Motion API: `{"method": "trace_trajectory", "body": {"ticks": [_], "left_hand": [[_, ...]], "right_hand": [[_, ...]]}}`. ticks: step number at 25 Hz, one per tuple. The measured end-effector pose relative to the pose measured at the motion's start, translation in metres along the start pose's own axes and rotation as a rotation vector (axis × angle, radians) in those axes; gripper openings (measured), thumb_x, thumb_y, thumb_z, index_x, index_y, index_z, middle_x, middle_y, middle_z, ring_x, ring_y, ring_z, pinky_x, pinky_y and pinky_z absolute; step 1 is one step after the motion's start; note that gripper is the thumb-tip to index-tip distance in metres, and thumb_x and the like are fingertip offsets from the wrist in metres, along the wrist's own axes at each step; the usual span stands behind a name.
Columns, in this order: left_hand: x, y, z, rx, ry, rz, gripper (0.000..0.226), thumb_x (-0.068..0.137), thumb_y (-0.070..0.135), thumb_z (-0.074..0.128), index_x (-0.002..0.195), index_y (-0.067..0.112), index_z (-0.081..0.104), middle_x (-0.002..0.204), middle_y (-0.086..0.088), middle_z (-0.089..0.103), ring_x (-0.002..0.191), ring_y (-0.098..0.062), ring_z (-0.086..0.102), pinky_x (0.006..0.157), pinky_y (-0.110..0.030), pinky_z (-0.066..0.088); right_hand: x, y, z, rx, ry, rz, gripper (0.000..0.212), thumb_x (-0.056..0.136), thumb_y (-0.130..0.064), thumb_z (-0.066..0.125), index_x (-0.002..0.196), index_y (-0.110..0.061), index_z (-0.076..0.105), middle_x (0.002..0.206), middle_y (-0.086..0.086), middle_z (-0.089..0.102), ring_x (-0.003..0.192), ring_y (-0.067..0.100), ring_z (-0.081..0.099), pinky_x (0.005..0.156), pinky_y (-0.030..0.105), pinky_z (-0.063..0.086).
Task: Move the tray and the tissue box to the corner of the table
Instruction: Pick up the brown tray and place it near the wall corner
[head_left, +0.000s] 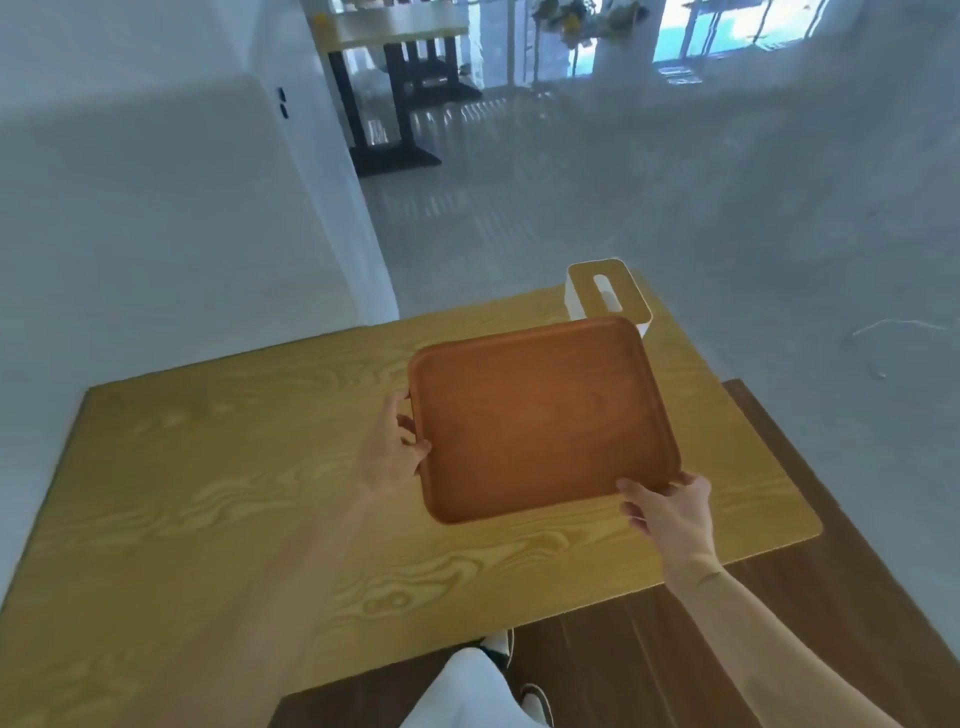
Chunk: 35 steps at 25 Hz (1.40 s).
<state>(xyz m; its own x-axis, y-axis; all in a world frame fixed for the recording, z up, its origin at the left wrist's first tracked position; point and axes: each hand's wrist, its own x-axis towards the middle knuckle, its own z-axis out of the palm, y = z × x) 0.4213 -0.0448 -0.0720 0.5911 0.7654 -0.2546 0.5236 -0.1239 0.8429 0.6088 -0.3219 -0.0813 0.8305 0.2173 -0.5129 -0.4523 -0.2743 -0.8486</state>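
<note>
- We hold the tray (540, 421): left hand (392, 449) clasps its 9 o'clock rim, right hand (670, 512) its 5 o'clock corner.
- Tissue box (608, 293) sits at 1 o'clock, on the counter (208, 467) corner, just beyond the tray.

Smooth wooden tray (540, 421), wood-grain table (208, 493)

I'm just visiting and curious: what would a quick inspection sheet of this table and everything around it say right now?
Surface: light wood-grain table, bare apart from the job's things.
Job's things: brown tray, empty, gripped at two edges; tissue box with wooden lid at the far right corner, just behind the tray.
Clutter: nothing seen.
Grippers: left hand on the tray's left edge; right hand on its near right corner.
Cables: nothing seen.
Surroundings: grey floor, white wall, another table far behind, dark wooden floor nearby.
</note>
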Motion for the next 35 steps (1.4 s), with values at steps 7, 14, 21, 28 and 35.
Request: {"method": "trace_trajectory", "body": {"ticks": [7,14,21,28,35], "left_hand": [[-0.089,-0.054,-0.088,-0.087,0.314,-0.089,0.071,0.088,-0.006,0.066,0.142,0.032,0.04,0.102,0.004,0.054,0.063,-0.006,0.065,0.053,-0.025,0.058],[-0.157,-0.112,-0.175,-0.123,0.502,-0.141,0.072,0.089,-0.005,0.065,0.145,0.032,0.039,0.104,0.004,0.055,0.074,-0.016,0.064,0.064,-0.038,0.063],[-0.179,-0.18,-0.26,-0.087,0.502,-0.14,0.079,0.09,0.002,0.067,0.151,0.037,0.032,0.105,0.007,0.056,0.085,-0.022,0.067,0.078,-0.045,0.061],[-0.159,-0.217,-0.311,0.02,0.351,-0.1,0.078,0.092,0.004,0.065,0.154,0.034,0.029,0.114,-0.005,0.057,0.083,-0.022,0.065,0.079,-0.043,0.06],[-0.104,-0.223,-0.316,0.1,0.241,-0.056,0.078,0.091,0.004,0.067,0.151,0.038,0.032,0.113,-0.006,0.057,0.085,-0.024,0.066,0.081,-0.049,0.059]], "right_hand": [[-0.034,0.01,0.078,-0.168,-0.272,-0.083,0.072,0.075,-0.017,0.087,0.126,-0.023,0.037,0.083,0.01,0.075,0.066,0.017,0.072,0.072,0.039,0.06],[-0.098,0.024,0.17,-0.26,-0.454,-0.163,0.072,0.076,-0.018,0.087,0.125,-0.023,0.035,0.082,0.008,0.076,0.069,0.021,0.072,0.076,0.043,0.061],[-0.166,0.06,0.244,-0.326,-0.455,-0.162,0.067,0.077,-0.018,0.087,0.123,-0.02,0.038,0.085,0.013,0.075,0.071,0.023,0.072,0.074,0.043,0.06],[-0.207,0.097,0.277,-0.376,-0.309,-0.121,0.066,0.076,-0.024,0.088,0.118,-0.023,0.039,0.084,0.008,0.075,0.072,0.023,0.075,0.075,0.047,0.063],[-0.189,0.103,0.29,-0.41,-0.236,-0.102,0.058,0.077,-0.03,0.086,0.112,-0.022,0.041,0.079,0.005,0.076,0.072,0.024,0.075,0.078,0.051,0.062]]}}
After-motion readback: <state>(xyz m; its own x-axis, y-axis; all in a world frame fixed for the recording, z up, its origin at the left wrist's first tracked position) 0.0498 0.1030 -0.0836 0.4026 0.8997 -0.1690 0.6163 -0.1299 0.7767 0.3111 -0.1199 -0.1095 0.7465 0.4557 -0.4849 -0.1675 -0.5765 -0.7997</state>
